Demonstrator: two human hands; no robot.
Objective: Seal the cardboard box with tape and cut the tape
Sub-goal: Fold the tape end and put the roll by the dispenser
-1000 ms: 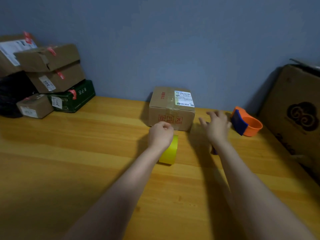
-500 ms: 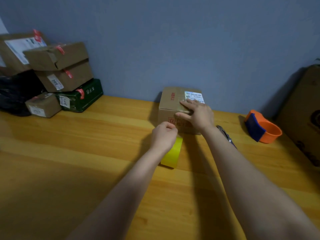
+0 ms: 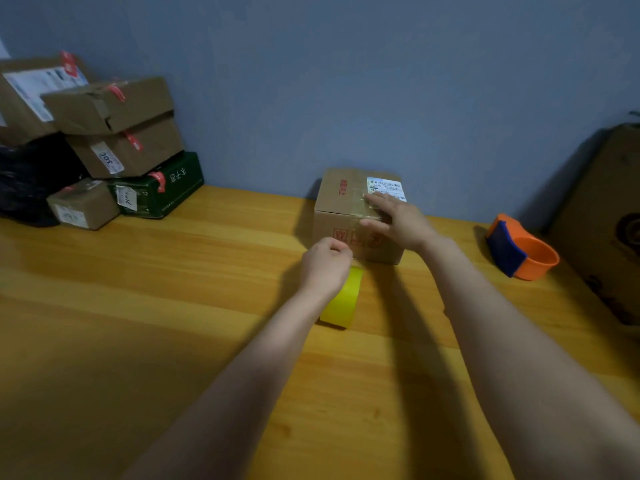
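A small cardboard box (image 3: 337, 199) with a white shipping label stands on the wooden table (image 3: 173, 289) against the blue wall. Clear tape runs over its top seam and down its front. My right hand (image 3: 398, 220) lies flat on the box's top front edge, fingers spread over the tape. My left hand (image 3: 325, 263) is closed in a fist just in front of the box, gripping a yellow tape roll (image 3: 343, 303) that stands on edge on the table beneath it.
An orange and blue tape dispenser (image 3: 523, 251) sits to the right of the box. A large brown carton (image 3: 609, 209) leans at the far right. At the back left are stacked parcels (image 3: 114, 126), a green box (image 3: 166, 187) and a black bag (image 3: 24, 181).
My right hand moved from the table near the dispenser onto the top of the box and now presses there. My left hand stayed on the yellow roll.
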